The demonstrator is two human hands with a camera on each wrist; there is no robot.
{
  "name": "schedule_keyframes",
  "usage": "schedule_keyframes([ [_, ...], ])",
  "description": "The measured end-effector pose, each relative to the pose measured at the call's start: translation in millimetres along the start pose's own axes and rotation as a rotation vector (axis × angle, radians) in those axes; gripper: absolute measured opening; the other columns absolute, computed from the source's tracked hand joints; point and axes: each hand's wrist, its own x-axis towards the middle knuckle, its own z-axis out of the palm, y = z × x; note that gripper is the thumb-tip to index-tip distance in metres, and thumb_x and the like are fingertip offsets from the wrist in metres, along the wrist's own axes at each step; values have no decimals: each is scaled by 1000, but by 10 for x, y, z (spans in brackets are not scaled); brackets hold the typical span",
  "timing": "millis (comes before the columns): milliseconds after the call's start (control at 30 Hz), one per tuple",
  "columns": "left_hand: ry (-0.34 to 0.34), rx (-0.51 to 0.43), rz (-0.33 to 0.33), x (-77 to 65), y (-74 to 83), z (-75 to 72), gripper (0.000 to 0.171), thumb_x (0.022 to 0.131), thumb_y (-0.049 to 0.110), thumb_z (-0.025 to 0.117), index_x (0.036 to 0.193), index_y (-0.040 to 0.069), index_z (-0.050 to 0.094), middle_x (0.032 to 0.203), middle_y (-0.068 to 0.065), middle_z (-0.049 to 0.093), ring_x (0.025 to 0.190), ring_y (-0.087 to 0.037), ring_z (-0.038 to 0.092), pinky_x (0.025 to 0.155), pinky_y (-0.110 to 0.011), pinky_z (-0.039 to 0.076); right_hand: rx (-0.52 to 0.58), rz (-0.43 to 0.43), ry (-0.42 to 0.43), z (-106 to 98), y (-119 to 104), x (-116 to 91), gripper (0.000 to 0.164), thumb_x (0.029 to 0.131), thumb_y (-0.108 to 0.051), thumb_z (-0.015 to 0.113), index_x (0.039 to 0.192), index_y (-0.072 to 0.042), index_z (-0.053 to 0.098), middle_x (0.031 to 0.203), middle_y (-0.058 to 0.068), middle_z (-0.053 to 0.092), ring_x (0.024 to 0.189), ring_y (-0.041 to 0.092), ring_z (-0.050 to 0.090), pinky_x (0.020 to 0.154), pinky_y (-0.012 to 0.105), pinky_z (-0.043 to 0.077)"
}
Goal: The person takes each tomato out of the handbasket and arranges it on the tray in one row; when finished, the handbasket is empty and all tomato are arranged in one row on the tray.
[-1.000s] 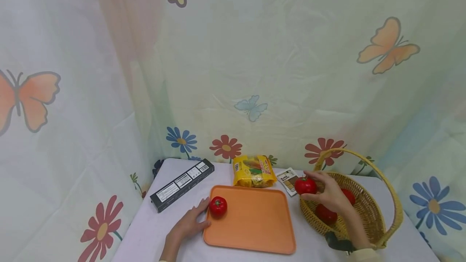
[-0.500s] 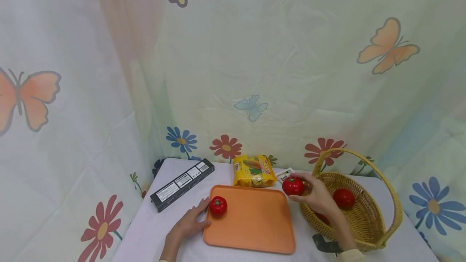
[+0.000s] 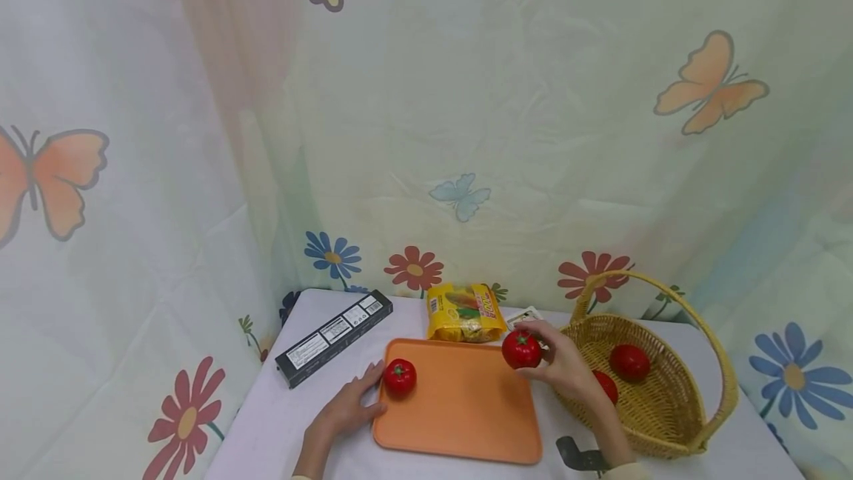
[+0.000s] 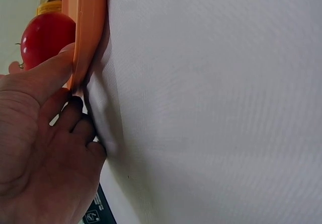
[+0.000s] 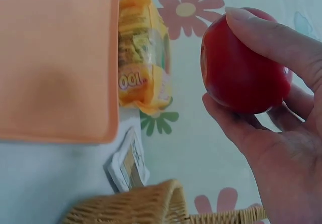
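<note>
My right hand (image 3: 565, 365) holds a red tomato (image 3: 522, 349) between thumb and fingers, over the right back corner of the orange tray (image 3: 466, 421). In the right wrist view the tomato (image 5: 244, 63) is raised above the table, its smooth side showing. My left hand (image 3: 346, 407) grips the tray's left edge. Seen from the left wrist, the thumb lies at the rim (image 4: 85, 38) and the curled fingers are underneath. Another tomato (image 3: 400, 378) sits inside the tray close to that hand.
At the right, a wicker basket (image 3: 666, 406) with a tall handle holds two red items (image 3: 629, 363). Behind the tray lie a yellow food packet (image 3: 465, 313) and a small card-like packet (image 3: 524, 316). A long black box (image 3: 335, 338) lies left. A patterned curtain (image 3: 520, 132) hangs behind.
My right hand has carried the tomato left, from over the basket's edge to over the tray's right back corner. The left hand stays where it was.
</note>
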Motion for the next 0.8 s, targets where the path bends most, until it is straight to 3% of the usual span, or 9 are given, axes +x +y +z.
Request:
schedule_keyframes([
  [300, -9, -4, 4, -4, -1, 3, 82, 96, 26, 81, 168, 19, 42, 173, -18, 36, 155, -62, 26, 124, -78, 22, 22, 90, -6, 155, -20, 36, 75, 77, -11, 99, 143, -6, 65, 141, 18, 60, 129, 41, 60, 105, 50, 61],
  [567, -6, 2, -28, 0, 16, -9, 83, 95, 27, 82, 168, 22, 42, 173, -16, 36, 155, -62, 25, 123, -79, 24, -10, -12, -68, 321, 22, 80, 73, 82, -21, 97, 142, 1, 63, 137, 26, 66, 119, 40, 69, 97, 46, 65],
  [800, -8, -7, -19, -12, 24, -7, 83, 95, 26, 82, 168, 22, 42, 173, -16, 36, 156, -61, 25, 124, -78, 22, 17, -24, -138, 556, -16, 101, 70, 83, -11, 94, 143, 3, 61, 140, 25, 65, 125, 44, 67, 102, 51, 62],
])
